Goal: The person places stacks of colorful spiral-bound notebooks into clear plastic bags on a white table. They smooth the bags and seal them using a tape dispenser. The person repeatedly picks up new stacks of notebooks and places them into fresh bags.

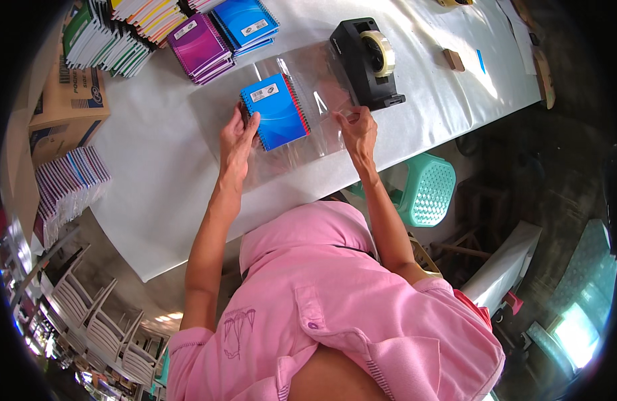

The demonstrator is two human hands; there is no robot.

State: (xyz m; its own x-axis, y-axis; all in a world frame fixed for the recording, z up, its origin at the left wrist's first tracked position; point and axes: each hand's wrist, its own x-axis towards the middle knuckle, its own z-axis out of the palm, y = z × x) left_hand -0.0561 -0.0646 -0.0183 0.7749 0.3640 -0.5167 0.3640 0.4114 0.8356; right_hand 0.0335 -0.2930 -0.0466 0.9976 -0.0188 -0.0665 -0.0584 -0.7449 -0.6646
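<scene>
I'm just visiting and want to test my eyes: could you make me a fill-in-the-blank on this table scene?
1. The left hand rests on a spiral notebook whose cover is ____.
2. The notebook lies on a sheet of clear ____.
3. The right hand is beside a black tape ____.

Missing words: blue; plastic; dispenser.

Glossy blue card-covered spiral notebook (277, 111), centre frame, on a clear, shiny plastic film sheet (308, 87). Matt white paper table covering (161, 160) beneath. Upper centre: black smooth plastic tape dispenser (365, 63). Far left: matt brown cardboard box (71, 100).
</scene>
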